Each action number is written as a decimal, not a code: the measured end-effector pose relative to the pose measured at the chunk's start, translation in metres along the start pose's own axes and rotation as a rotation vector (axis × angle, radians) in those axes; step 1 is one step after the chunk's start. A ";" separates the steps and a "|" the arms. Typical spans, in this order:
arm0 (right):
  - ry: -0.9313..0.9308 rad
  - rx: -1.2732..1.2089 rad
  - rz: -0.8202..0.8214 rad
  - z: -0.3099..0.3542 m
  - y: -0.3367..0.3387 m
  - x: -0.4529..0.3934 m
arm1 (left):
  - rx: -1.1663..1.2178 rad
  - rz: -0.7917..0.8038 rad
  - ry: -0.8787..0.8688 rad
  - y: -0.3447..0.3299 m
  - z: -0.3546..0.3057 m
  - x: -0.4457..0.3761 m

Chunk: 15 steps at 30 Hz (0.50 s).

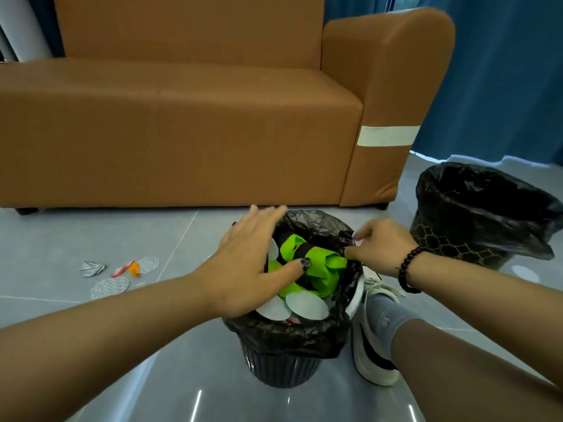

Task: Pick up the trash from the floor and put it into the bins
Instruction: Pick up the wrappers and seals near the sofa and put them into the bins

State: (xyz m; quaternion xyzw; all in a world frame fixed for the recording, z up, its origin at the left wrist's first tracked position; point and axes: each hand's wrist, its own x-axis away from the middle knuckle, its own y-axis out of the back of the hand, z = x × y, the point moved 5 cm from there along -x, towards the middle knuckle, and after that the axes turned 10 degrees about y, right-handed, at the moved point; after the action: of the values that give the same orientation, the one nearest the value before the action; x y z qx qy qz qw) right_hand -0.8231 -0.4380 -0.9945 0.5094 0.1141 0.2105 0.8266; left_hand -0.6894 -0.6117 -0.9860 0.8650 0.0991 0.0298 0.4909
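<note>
Trash fills the near bin [286, 354], a dark ribbed one with a black liner: a green wrapper [316, 266] and white discs [306, 304] lie on top. The left hand [246, 263] is spread flat over the bin's left side, fingers apart, the thumb pressing on the green wrapper. The right hand [379, 246] (it wears a dark bead bracelet) pinches the liner at the right rim. More scraps [115, 274] lie on the grey floor [91, 233] to the left, well apart from the bin. A second bin [481, 214] stands at right, near the brown sofa [182, 117]. A shoe [370, 339] is just beside the near bin
</note>
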 end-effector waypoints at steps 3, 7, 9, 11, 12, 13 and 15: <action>-0.029 -0.161 -0.097 -0.011 0.008 0.000 | -0.266 0.120 -0.108 -0.023 -0.013 -0.015; -0.192 -0.527 -0.170 -0.027 0.027 0.004 | -0.353 0.258 -0.129 -0.050 -0.021 -0.018; -0.326 -0.700 -0.101 -0.041 0.022 0.006 | -0.365 0.285 -0.138 -0.055 -0.021 -0.013; -0.442 -0.702 0.065 -0.055 0.005 0.011 | -0.378 0.286 -0.141 -0.057 -0.018 -0.005; -0.474 -0.657 0.151 -0.060 -0.007 0.014 | -0.376 0.281 -0.135 -0.058 -0.017 -0.001; -0.484 -0.586 0.213 -0.066 -0.017 0.013 | -0.367 0.273 -0.128 -0.058 -0.016 0.002; -0.400 -0.329 0.277 -0.070 -0.031 0.004 | -0.333 0.240 -0.122 -0.059 -0.016 0.007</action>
State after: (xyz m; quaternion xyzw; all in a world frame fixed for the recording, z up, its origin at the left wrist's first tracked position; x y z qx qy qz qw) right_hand -0.8401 -0.3926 -1.0537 0.4106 -0.1574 0.2325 0.8675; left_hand -0.6931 -0.5672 -1.0281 0.7779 -0.0407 0.0514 0.6249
